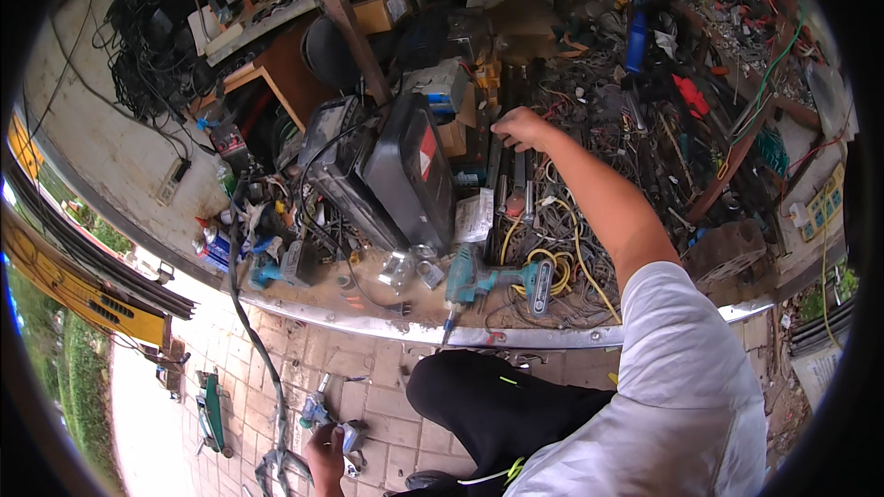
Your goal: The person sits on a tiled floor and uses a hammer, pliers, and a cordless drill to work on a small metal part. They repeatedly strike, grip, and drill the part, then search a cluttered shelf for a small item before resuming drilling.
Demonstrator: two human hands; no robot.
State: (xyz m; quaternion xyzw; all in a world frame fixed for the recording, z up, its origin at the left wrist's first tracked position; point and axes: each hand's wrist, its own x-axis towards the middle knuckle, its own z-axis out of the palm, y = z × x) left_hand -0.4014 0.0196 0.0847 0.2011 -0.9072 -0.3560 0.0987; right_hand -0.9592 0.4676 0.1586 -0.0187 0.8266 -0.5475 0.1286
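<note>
My right hand (523, 130) reaches over a heap of tools and cables, fingers bent downward. Whether it grips anything there is hidden. Below it lie long dark metal bars and a chrome socket-like tube (529, 201). Low in view, my left hand (326, 447) is closed around the handle of a blue-grey cordless power tool (316, 408), whose metal shaft points away from me. A teal cordless drill (464, 277) with a bit fitted lies at the metal-edged front of the cargo floor (428, 333). Left of it rests a smaller teal cordless tool (280, 270).
Two black plastic cases (409, 172) stand upright left of my right arm. Coiled yellow cable (568, 269) and tangled wires (608, 124) lie around it. A dark hose (259, 338) hangs to the paving, near a green floor jack (211, 414). Spray cans (213, 248) stand at the left.
</note>
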